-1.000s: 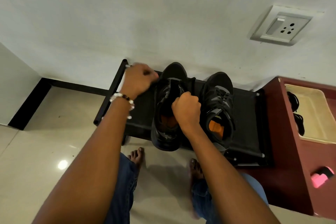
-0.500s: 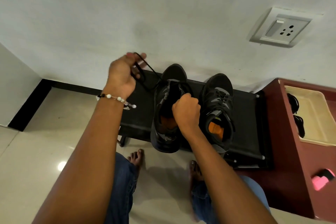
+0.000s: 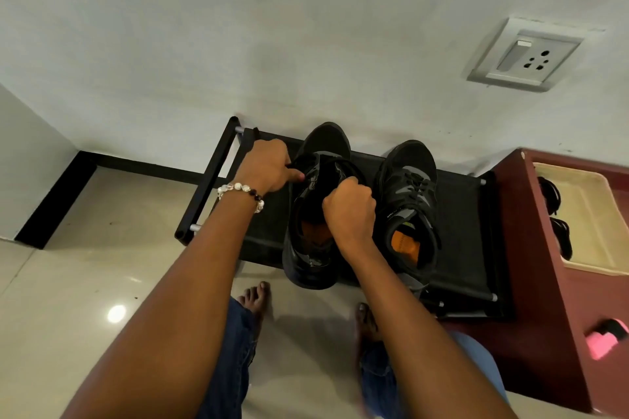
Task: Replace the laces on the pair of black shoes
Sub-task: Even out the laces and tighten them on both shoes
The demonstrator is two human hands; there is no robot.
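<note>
1. Head view, landmark and shoes: the black rack (image 3: 466, 224) stands on the floor against the wall, and both black shoes sit on its top shelf, toes to the wall. The left shoe (image 3: 316, 238) lies near the rack's middle, its tongue area open and dark. The right shoe (image 3: 408, 201) sits just beside it, toward the rack's far-right end, with its lace still criss-crossed through the eyelets.

2. Head view, what changed: half a second ago the left hand (image 3: 269, 165) was raised above the rack's left end with a loop of black lace drawn out of the left shoe. Now it has dropped back to that shoe's left edge, fingers curled against the eyelet side. I cannot tell whether lace is pinched there; black on black hides it.

3. Head view, other hand: the right hand (image 3: 350, 206) stays fisted over the left shoe's throat, clamped on what looks like the tongue or right flap, steadying it.

4. Meaning: this looks like one more pull-and-return cycle of unlacing. The left shoe seems partly stripped, the right untouched, so the task is likely early.
</note>
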